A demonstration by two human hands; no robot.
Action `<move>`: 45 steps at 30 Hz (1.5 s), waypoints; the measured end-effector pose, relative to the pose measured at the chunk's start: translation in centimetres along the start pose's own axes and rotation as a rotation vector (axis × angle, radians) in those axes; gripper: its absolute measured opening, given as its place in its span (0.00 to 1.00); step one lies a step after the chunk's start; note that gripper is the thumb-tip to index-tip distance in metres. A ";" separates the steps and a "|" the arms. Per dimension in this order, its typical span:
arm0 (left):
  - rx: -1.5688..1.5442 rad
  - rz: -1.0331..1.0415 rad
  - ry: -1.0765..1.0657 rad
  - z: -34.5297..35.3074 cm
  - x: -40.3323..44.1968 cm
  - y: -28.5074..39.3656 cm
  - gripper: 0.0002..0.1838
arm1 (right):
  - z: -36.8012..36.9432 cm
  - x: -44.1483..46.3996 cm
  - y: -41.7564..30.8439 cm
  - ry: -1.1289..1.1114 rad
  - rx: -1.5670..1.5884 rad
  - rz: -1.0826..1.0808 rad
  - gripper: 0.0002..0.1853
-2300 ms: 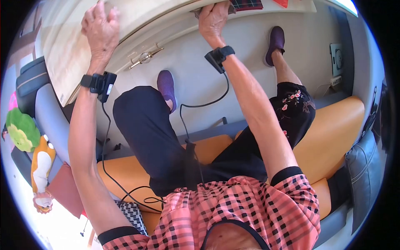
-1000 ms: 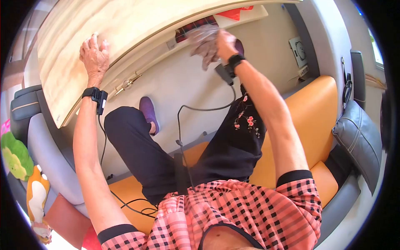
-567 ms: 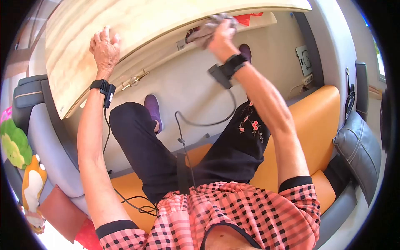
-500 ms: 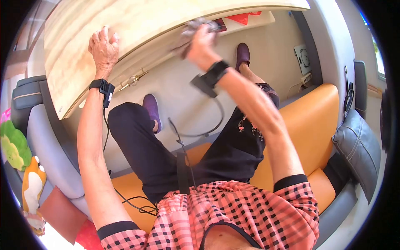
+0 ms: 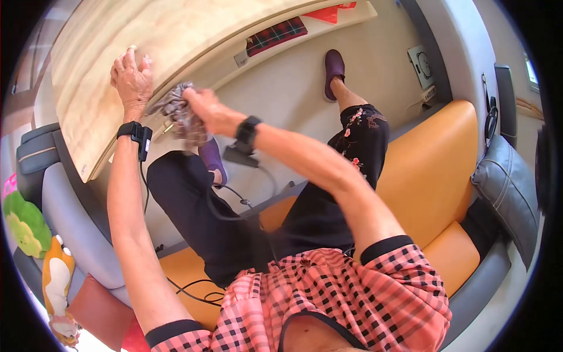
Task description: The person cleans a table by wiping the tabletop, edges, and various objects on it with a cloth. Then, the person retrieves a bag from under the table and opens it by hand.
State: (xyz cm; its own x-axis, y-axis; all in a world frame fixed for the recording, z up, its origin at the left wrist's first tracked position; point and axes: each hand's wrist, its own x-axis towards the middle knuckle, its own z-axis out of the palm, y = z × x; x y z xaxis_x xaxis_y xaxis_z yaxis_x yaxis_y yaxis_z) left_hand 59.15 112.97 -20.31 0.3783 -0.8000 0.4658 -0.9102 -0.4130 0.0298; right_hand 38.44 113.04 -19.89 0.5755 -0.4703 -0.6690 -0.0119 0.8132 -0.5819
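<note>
My left hand [image 5: 132,81] rests on the marble-patterned tabletop [image 5: 176,29] near its front edge, fingers apart and holding nothing. A crumpled grey-brown cloth [image 5: 183,114] is gripped in my right hand [image 5: 210,110], just to the right of my left wrist and by the table's front edge. The cloth is slightly blurred and covers part of the metal handle under the tabletop. Black devices with cables are strapped to both wrists.
Below the tabletop, a ledge [image 5: 234,70] holds a dark plaid item [image 5: 277,36] and a red item [image 5: 329,13]. Orange seat cushions [image 5: 434,158] lie beneath me. A grey pillow [image 5: 509,188] is at the right, plush toys [image 5: 26,226] at the left.
My right hand has swept left with the cloth, from the ledge by the plaid item to beside my left wrist. My left hand has stayed on the tabletop. The view has shifted slightly.
</note>
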 end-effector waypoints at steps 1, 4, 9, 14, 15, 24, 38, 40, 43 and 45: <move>0.003 -0.007 -0.009 -0.1 -0.1 -0.1 0.24 | -1.9 0.0 -0.5 0.001 -0.169 -0.137 0.12; 0.005 -0.001 0.001 0.3 -0.1 -0.4 0.24 | -6.4 -3.0 -5.2 0.033 -0.373 -0.589 0.15; 0.026 0.006 0.004 1.5 -0.1 -1.3 0.25 | -10.1 -4.2 -16.5 0.499 -0.829 -1.030 0.24; 0.018 -0.006 -0.031 1.0 0.0 -1.2 0.26 | -10.8 0.0 -18.0 0.648 -1.198 -1.118 0.29; 0.022 -0.013 -0.041 1.0 -0.1 -1.2 0.26 | -10.3 0.9 -17.3 0.690 -1.185 -1.168 0.27; -0.015 -0.006 -0.053 0.9 -0.2 -1.4 0.24 | -4.9 0.4 -3.9 0.204 -0.981 -1.334 0.19; 0.053 0.027 -0.060 0.3 0.2 -1.7 0.24 | -21.1 6.6 8.4 0.123 -0.363 -0.164 0.24; 0.048 0.035 -0.070 0.4 0.1 -1.8 0.23 | -20.1 4.1 2.4 -0.021 -0.393 -0.044 0.24; 0.031 0.047 -0.076 0.2 0.1 -2.0 0.23 | -16.6 1.2 -2.3 -0.385 -0.357 -0.089 0.22; 0.018 0.040 -0.078 0.1 0.1 -2.0 0.23 | -12.6 0.2 -4.2 -0.575 -0.109 -0.234 0.21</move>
State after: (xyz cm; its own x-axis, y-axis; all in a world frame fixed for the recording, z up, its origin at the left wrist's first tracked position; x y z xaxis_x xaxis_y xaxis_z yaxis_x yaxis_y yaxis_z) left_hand 61.03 113.64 -20.45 0.3542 -0.8473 0.3958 -0.9220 -0.3872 -0.0038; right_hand 28.32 105.24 -23.37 0.9201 -0.3477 -0.1803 0.1021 0.6573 -0.7467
